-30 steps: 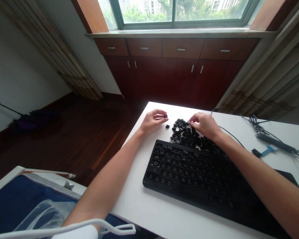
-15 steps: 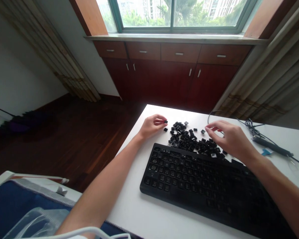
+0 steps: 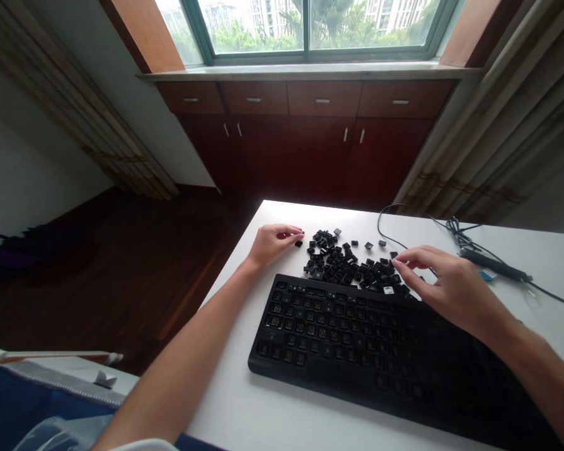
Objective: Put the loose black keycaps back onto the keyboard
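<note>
At the far left of the table, my left hand [image 3: 273, 243] pinches a small black keycap [image 3: 302, 233] between thumb and fingertips; the fingers partly cover it. Just below its fingertips lies another black keycap [image 3: 299, 243]. A pile of loose black keycaps [image 3: 341, 269] spreads behind the keyboard. My right hand [image 3: 432, 272] reaches over the keyboard's far right side, thumb and index finger closed on a dark keycap [image 3: 393, 255] at the pile's right edge. The black keyboard [image 3: 329, 382] lies in front, many of its key positions showing bare sockets; my right forearm covers part of it.
Several single keycaps [image 3: 369, 245] lie apart behind the pile. To the right are a black cable [image 3: 455, 230], a dark long-handled tool [image 3: 496, 265] and a small blue brush-like piece [image 3: 487, 275]. The white table's [image 3: 225, 388] left edge runs beside my left forearm.
My right hand has drawn back toward the pile's right edge, and a keycap shows where its fingertips were. The left hand stays about where it was. The whole view has shifted slightly.
</note>
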`<state>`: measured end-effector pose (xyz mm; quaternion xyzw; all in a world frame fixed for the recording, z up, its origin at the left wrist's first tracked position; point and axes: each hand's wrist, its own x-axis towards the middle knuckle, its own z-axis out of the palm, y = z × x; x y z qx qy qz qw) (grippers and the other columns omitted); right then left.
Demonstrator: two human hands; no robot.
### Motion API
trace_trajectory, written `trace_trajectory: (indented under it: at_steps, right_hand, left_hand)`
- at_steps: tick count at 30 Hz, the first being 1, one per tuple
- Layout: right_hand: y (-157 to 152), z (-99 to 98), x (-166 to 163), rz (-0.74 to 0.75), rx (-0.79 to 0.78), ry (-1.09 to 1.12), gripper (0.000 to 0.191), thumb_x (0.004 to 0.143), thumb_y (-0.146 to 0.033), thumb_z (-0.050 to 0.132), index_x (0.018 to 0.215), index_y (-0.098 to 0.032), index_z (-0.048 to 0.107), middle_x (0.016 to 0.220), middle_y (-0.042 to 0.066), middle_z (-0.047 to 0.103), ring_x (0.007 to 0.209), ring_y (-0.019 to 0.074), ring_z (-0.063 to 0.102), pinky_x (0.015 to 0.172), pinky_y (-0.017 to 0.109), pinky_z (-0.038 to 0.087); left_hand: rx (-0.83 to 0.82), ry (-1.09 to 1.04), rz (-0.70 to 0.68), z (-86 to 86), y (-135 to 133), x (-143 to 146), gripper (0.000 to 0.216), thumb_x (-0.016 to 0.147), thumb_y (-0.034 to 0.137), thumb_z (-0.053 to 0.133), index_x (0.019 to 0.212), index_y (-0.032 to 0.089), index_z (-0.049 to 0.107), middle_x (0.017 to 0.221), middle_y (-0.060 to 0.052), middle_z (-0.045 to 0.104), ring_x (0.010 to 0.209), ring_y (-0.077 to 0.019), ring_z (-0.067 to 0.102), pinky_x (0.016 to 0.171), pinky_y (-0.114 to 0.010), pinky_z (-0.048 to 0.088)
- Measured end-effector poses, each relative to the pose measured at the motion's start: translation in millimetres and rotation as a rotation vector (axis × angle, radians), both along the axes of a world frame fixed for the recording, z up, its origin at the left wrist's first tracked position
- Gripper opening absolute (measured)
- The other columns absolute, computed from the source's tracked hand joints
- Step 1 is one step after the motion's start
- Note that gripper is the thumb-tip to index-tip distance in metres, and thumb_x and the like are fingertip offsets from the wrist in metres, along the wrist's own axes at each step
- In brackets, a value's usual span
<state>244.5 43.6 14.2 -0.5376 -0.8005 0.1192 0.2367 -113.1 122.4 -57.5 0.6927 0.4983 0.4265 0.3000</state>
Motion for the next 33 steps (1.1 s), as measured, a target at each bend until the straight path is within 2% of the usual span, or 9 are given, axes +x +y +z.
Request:
trace_trajectory:
  at_steps: [3,6,9,13,19,24,29,33]
  right_hand:
    - [27,1.8,-15,0.053,-0.009,0.009,0.019,0.094,-0.038,0.057,0.1,-0.026,0.071,0.097,0.005,0.074,0.082,0.0218,0.07,0.07,0.034,0.055]
    - [60,-4.7,-35,0.191,0.008,-0.069,0.024,0.097,-0.03,0.052,0.111,-0.022,0.069,0.111,0.008,0.072,0.086,0.0218,0.07,0.077,0.036,0.055]
    - [89,-14.6,-56,0.288,-0.018,-0.119,0.03,0.096,-0.026,0.053,0.122,-0.023,0.067,0.124,0.009,0.067,0.094,0.0214,0.07,0.084,0.035,0.055]
    - [111,-22.6,-75,0.342,-0.037,-0.187,0.032,0.095,-0.024,0.053,0.124,-0.027,0.068,0.127,0.009,0.065,0.107,0.0242,0.066,0.09,0.036,0.053]
    - [121,-23.2,-80,0.353,-0.071,-0.285,0.032,0.095,-0.025,0.054,0.123,-0.028,0.07,0.122,0.009,0.068,0.097,0.0231,0.068,0.083,0.034,0.054]
    - [121,-19.5,-80,0.334,-0.062,-0.354,0.024,0.093,-0.027,0.057,0.111,-0.025,0.074,0.11,0.008,0.072,0.092,0.0234,0.068,0.076,0.033,0.051]
    - [120,-15.4,-78,0.278,-0.037,-0.388,0.023,0.09,-0.04,0.064,0.098,-0.021,0.074,0.099,0.008,0.073,0.084,0.0246,0.067,0.067,0.033,0.047]
    - [121,-12.9,-73,0.296,-0.05,-0.379,0.031,0.088,-0.041,0.066,0.112,-0.022,0.07,0.102,0.007,0.073,0.085,0.0231,0.067,0.068,0.032,0.048]
  left_hand:
    - [-0.006,0.025,0.012,0.5,1,1,0.028,0.082,0.047,0.074,0.095,0.023,0.081,0.103,-0.007,0.078,0.091,-0.0249,0.074,0.078,-0.039,0.061]
    - [0.003,0.037,0.008,0.9,0,2,0.028,0.083,0.046,0.073,0.096,0.023,0.081,0.103,-0.007,0.078,0.09,-0.0238,0.074,0.079,-0.038,0.062]
    - [0.001,0.037,0.003,1.0,0,1,0.03,0.084,0.048,0.072,0.098,0.022,0.079,0.101,-0.007,0.078,0.084,-0.0211,0.073,0.074,-0.035,0.061]
    - [0.017,0.051,0.006,2.2,-1,0,0.032,0.087,0.048,0.07,0.101,0.02,0.077,0.095,-0.006,0.077,0.076,-0.0162,0.069,0.067,-0.029,0.058]
    - [0.035,0.063,-0.003,1.9,0,1,0.031,0.089,0.046,0.068,0.099,0.017,0.075,0.093,-0.007,0.076,0.074,-0.0148,0.067,0.066,-0.028,0.057]
    - [0.052,0.072,0.001,1.2,2,1,0.03,0.089,0.045,0.068,0.096,0.017,0.075,0.093,-0.007,0.075,0.075,-0.0147,0.066,0.066,-0.028,0.057]
    - [0.071,0.087,-0.002,1.6,2,0,0.029,0.089,0.044,0.068,0.095,0.016,0.074,0.092,-0.008,0.074,0.074,-0.0145,0.065,0.064,-0.027,0.056]
    - [0.088,0.086,-0.003,2.0,2,0,0.029,0.09,0.044,0.067,0.094,0.017,0.074,0.092,-0.008,0.073,0.073,-0.014,0.064,0.064,-0.027,0.056]
